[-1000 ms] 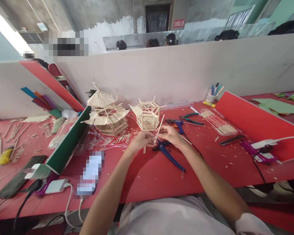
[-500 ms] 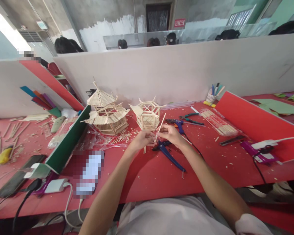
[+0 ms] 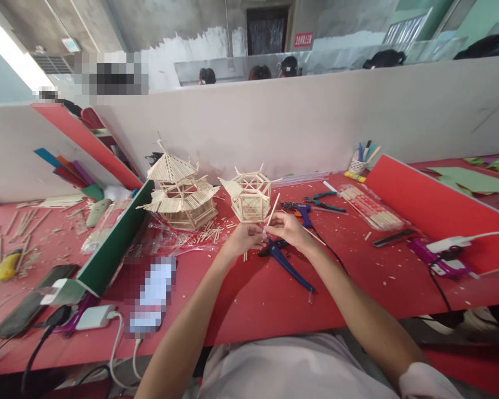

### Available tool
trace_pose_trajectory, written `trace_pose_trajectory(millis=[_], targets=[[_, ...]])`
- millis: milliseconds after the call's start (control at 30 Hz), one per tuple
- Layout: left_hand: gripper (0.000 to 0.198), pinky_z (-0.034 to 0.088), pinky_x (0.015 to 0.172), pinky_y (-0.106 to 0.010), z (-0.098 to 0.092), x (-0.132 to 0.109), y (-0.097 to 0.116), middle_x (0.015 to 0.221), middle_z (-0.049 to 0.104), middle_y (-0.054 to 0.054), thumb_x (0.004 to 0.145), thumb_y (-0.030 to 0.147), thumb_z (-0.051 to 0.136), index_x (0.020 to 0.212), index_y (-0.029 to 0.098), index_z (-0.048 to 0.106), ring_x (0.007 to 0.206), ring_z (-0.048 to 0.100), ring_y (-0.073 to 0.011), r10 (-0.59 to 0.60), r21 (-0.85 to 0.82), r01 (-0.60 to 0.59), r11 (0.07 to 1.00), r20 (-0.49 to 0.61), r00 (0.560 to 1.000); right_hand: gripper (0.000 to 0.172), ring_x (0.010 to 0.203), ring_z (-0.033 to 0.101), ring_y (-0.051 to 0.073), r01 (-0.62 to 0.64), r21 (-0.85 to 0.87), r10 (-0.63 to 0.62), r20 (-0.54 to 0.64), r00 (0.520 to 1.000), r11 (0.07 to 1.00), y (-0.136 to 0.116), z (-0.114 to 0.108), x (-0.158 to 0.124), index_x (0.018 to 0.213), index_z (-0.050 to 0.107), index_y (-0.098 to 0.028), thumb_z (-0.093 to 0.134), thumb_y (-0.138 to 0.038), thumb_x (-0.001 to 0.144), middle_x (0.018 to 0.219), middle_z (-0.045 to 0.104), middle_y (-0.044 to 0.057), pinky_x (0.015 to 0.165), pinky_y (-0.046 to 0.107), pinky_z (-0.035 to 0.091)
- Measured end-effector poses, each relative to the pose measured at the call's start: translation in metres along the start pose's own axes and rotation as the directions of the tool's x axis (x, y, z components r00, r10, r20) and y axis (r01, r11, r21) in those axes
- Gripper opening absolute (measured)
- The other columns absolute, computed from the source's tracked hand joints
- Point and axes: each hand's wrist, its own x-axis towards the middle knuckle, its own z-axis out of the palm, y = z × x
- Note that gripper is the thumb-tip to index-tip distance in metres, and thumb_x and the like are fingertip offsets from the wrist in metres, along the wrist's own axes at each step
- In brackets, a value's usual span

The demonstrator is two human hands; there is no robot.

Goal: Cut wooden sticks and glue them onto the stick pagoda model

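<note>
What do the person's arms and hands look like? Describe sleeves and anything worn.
Both forearms are bare, and the left hand and right hand wear no gloves; no watch, ring or bracelet shows. A pale short sleeve covers the right upper arm, matching the shirt. The left arm's sleeve is out of view.

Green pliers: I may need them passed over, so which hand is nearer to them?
Right. The right hand, pinching a stick, sits left of the pliers; the left hand lies farther left, beyond the right one.
</note>
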Motion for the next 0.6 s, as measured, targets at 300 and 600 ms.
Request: trace_pose_trajectory(millis=[300, 600], targets=[[0.03, 0.059, 0.064, -0.024, 0.0001, 0.0041, -0.0058, 0.071, 0.072, -0.005, 0.072, 0.034, 0.084, 0.078, 0.01, 0.067, 0.064, 0.07, -0.0127, 0.008, 0.012, -0.008, 1.0, -0.008, 1.0, 0.03, 0.075, 0.067, 0.019, 0.007, -0.007, -0.008, -0.01, 1.0, 1.0, 0.0053, 0.0011, 0.0028, 0.087, 0.068, -0.017, 0.079, -0.036, 0.065, 0.081, 0.072, 0.004, 0.074, 0.033, 0.053], [0.032, 0.06, 0.065, -0.024, -0.0008, 0.0068, -0.0094, 0.072, 0.073, -0.005, 0.07, 0.036, 0.085, 0.08, 0.011, 0.068, 0.065, 0.071, -0.0138, 0.034, 0.015, -0.033, 0.999, -0.022, 0.999, 0.031, 0.076, 0.067, 0.02, 0.009, 0.0, -0.009, -0.013, 1.0, 1.0, 0.0065, 0.0006, 0.0039, 0.087, 0.068, -0.017, 0.079, -0.036, 0.065, 0.082, 0.072, 0.005, 0.076, 0.033, 0.053]])
